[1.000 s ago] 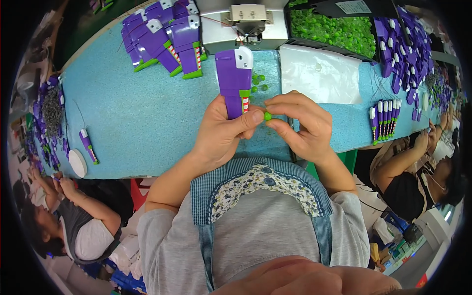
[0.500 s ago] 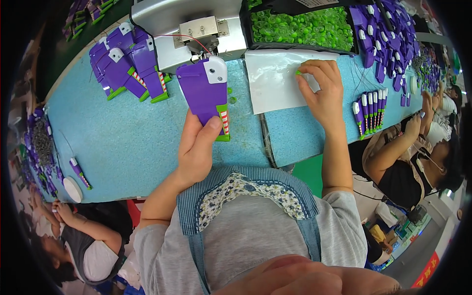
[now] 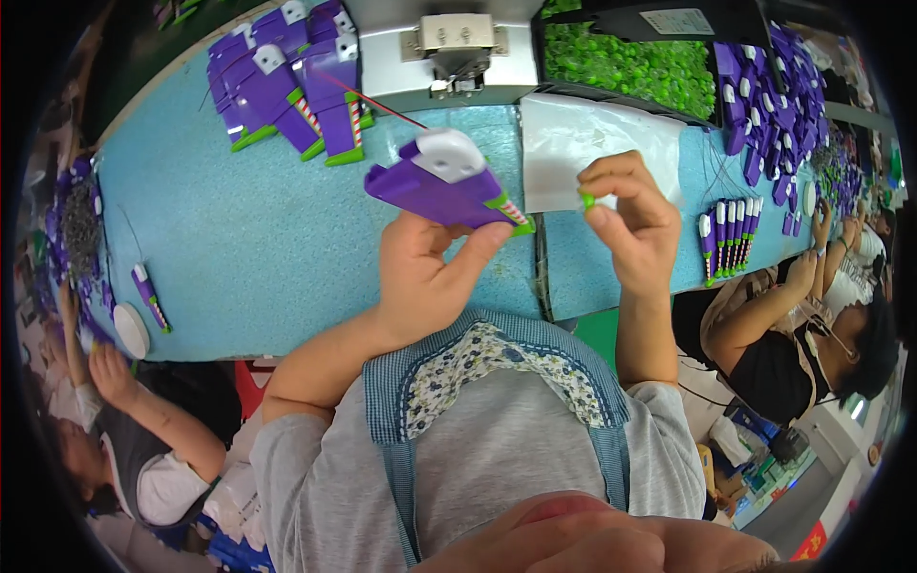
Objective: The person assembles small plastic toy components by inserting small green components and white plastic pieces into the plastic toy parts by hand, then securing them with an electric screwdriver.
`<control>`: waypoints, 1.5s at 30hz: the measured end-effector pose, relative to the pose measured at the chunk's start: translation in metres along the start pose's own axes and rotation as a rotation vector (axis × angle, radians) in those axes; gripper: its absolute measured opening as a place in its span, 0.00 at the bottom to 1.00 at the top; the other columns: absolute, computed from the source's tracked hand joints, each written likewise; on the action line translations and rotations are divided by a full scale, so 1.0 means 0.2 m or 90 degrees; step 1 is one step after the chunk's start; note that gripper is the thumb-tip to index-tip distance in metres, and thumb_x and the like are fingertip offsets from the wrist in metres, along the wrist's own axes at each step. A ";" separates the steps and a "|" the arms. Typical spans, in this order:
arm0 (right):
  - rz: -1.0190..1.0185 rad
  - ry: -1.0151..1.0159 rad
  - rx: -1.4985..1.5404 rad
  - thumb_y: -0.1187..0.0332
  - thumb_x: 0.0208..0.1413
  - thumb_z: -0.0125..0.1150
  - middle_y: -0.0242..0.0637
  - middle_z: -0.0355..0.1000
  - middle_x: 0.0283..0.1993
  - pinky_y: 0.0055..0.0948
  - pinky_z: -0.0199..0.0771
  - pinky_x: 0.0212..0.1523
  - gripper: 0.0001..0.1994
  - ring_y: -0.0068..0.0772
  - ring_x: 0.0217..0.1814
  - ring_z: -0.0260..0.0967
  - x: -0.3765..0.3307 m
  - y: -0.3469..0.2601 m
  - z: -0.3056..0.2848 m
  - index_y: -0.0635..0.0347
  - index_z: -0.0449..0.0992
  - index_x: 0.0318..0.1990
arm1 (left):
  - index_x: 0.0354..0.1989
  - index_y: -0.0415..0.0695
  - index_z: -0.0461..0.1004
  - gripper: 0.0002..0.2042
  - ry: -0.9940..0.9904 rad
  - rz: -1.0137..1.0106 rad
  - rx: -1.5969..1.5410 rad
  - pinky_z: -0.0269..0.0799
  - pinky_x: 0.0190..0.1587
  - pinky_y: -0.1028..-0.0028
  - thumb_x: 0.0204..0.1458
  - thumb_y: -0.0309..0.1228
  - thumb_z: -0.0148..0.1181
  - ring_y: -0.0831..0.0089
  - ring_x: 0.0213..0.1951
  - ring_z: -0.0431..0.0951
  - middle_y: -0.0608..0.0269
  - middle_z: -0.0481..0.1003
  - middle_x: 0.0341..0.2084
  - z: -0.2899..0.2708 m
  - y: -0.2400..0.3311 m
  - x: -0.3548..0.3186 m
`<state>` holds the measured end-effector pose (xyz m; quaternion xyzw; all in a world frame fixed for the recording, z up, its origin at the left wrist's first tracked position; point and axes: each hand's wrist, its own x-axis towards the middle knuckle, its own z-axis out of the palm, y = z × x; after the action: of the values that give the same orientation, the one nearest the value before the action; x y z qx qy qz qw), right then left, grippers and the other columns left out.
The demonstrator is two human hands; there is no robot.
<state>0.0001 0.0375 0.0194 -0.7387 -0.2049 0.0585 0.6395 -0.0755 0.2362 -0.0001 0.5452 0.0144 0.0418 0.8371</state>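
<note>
My left hand (image 3: 420,277) grips a flat purple plastic wing-shaped part (image 3: 430,197) by its lower edge, thumb on the near side. The part is tilted, with a white corner piece at its top and a green tip with red-and-white stripes pointing right. Between thumb and fingertips my right hand (image 3: 642,229) pinches a small green plastic cap (image 3: 587,200), just right of the part and apart from it. Behind that hand lies a white plastic sheet (image 3: 554,177). Beyond my left hand stands a grey machine with a metal fixture (image 3: 457,43).
Overlapping purple parts (image 3: 258,95) lie at the far left. A black bin (image 3: 611,99) of green caps stands behind the sheet. Purple pieces (image 3: 774,105) are heaped at right, near a row of narrow parts (image 3: 731,234). A thin red wire (image 3: 382,105) crosses behind my left hand. Other people sit at both sides.
My left hand has drawn the purple part back from the machine and tilted it from upright towards the right. My right hand has come nearer to me, still pinching the green cap. The view has shifted.
</note>
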 end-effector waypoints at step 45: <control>-0.064 -0.038 -0.139 0.83 0.43 0.62 0.38 0.73 0.38 0.25 0.73 0.37 0.09 0.33 0.37 0.72 0.04 0.07 0.24 0.63 0.76 0.34 | 0.34 0.40 0.68 0.13 0.277 -0.108 0.273 0.66 0.23 0.82 0.45 0.23 0.67 0.82 0.23 0.71 0.67 0.73 0.24 -0.45 0.18 0.22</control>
<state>-0.0061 0.0836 -0.0001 -0.7907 -0.2663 0.0256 0.5507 -0.0397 0.3357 -0.0026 0.6845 0.2475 0.0833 0.6807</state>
